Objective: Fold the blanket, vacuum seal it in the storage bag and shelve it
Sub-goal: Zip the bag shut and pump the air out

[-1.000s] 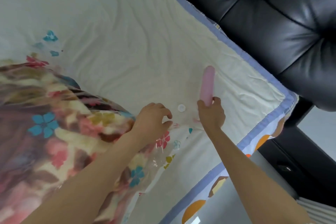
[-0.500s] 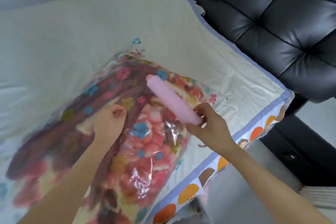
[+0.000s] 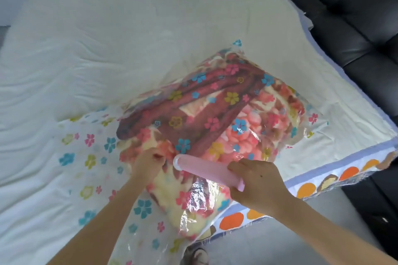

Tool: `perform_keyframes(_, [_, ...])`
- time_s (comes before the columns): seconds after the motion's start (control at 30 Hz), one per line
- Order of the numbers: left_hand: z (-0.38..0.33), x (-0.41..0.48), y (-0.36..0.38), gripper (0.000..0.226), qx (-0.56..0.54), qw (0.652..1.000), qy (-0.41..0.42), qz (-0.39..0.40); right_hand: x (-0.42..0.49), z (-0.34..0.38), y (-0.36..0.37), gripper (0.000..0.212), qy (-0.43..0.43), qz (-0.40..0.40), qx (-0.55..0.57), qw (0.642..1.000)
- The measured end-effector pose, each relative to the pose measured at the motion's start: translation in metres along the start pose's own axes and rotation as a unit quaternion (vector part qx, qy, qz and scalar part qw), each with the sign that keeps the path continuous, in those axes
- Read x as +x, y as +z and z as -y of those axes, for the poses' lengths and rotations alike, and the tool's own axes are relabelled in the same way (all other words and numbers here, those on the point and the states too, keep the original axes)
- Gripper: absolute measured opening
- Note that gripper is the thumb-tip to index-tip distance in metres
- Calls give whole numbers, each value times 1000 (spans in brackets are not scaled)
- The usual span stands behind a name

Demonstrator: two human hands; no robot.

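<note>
On the bed (image 3: pixel 86 54), the folded floral blanket (image 3: pixel 215 118) lay inside the clear flower-printed storage bag (image 3: pixel 90 157), the left hand (image 3: pixel 148 164) pinching the plastic near the bag's middle, while the right hand (image 3: pixel 258 185) wrapped its grip round a pink hand pump (image 3: pixel 204 171) lying across the bag.

The floral blanket (image 3: pixel 215 118) lies folded inside the clear flower-printed bag (image 3: pixel 90 157), bulging beyond the fingers (image 3: pixel 239 164). A pink pump (image 3: pixel 204 170) lies tilted across the bag, its white end just beside the left fingers (image 3: pixel 156 157).
</note>
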State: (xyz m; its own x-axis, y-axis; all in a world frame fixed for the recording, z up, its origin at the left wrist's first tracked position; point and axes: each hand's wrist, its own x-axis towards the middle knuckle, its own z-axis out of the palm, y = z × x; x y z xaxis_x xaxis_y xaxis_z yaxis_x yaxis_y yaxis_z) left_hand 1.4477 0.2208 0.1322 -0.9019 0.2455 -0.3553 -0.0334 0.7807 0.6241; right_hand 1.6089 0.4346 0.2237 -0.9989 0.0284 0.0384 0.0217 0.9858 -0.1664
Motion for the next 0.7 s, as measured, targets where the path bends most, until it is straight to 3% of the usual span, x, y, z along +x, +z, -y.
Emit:
perform_keyframes(0.17, [10,-15,31,20,-57,998,18,26,4,14,6,25,-43,19,-48,998])
perform_keyframes(0.3, [16,-13,40,17,-151,985,-50,59,18,36,1,34,-55,51,-106,992])
perform_keyframes(0.4, [18,-5,38,11,-170,981,-57,79,29,59,-6,37,-54,68,-141,986])
perform_keyframes(0.57, [20,13,31,40,-301,922,-156,187,55,115,-12,58,-114,54,-165,978])
perform_keyframes(0.63, [18,16,24,40,-316,904,-171,231,70,142,-5,38,-112,145,-268,946])
perform_keyframes(0.7, [19,15,14,32,-330,890,-166,268,84,165,13,29,-111,269,-358,887])
